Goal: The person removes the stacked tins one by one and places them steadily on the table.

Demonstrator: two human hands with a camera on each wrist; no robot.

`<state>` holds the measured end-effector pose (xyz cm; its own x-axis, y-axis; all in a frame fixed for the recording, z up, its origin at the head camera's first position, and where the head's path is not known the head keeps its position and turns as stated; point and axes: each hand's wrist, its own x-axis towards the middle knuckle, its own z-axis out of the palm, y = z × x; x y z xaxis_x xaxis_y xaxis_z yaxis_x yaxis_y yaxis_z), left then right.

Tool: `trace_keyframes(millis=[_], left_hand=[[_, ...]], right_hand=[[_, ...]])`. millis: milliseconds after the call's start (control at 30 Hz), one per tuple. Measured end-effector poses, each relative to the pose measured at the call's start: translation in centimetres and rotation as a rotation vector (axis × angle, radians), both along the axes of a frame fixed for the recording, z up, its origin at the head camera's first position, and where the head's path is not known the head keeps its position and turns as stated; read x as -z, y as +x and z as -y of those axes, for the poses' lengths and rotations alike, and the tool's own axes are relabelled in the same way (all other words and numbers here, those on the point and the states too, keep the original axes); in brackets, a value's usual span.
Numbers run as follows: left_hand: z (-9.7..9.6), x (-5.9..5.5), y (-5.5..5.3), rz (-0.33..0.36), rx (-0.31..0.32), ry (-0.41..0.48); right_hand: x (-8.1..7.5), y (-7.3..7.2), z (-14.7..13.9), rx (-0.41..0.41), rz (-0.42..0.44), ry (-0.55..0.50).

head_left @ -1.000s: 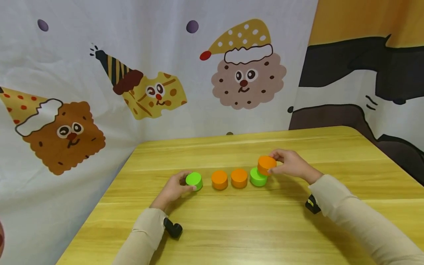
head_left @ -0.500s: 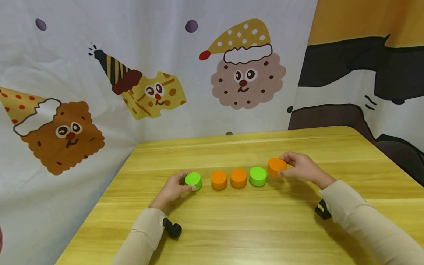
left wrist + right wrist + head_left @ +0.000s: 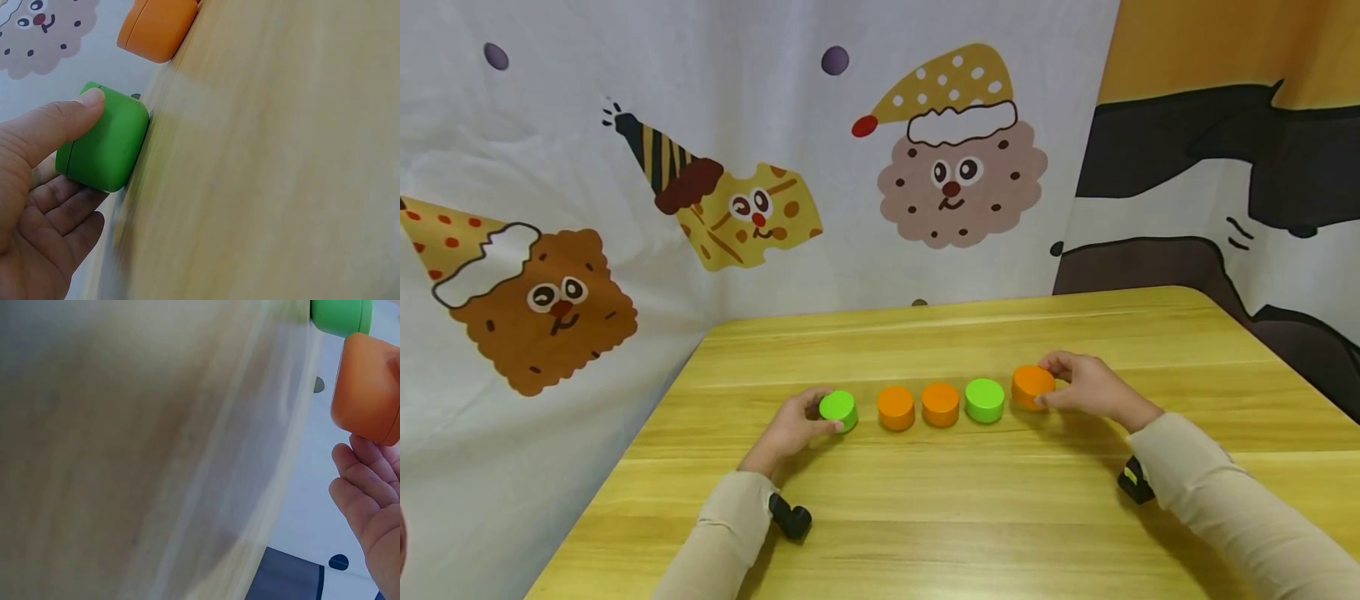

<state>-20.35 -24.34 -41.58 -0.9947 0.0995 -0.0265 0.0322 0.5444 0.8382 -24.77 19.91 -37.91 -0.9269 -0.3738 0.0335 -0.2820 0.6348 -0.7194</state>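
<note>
At the left end of a row of short round blocks, my left hand (image 3: 792, 429) pinches a green round block (image 3: 838, 410) between thumb and fingers; the left wrist view shows this green block (image 3: 107, 140) by the tabletop. My right hand (image 3: 1088, 385) grips an orange round block (image 3: 1032, 387) at the right end, also seen as an orange block (image 3: 367, 387) in the right wrist view. Between the hands stand two orange blocks, the left one (image 3: 896, 408) and the right one (image 3: 941, 405), then a green block (image 3: 984, 401) beside the held orange one.
The blocks are on a wooden table (image 3: 917, 508) with light grain. Behind it hangs a white cloth (image 3: 850, 275) printed with cartoon biscuits and cheese. A black wrist camera (image 3: 790, 517) sits on the left sleeve, another black camera (image 3: 1135, 481) on the right.
My right hand has carried the orange block rightward from above the green block, then lowered it beside that block. The left hand and its green block have stayed in place.
</note>
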Motion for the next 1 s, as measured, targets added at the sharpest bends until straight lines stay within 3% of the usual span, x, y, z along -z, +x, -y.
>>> trace_keyframes(millis=[500,1000], left_hand=[[-0.2,-0.2,0.2,0.018,-0.013,-0.006],[-0.1,-0.1,0.2,0.018,-0.024,-0.005]], right_hand=[[0.6,-0.4,0.3,-0.030,0.058,0.064],[1.1,-0.5,0.3,-0.030,0.077,0.053]])
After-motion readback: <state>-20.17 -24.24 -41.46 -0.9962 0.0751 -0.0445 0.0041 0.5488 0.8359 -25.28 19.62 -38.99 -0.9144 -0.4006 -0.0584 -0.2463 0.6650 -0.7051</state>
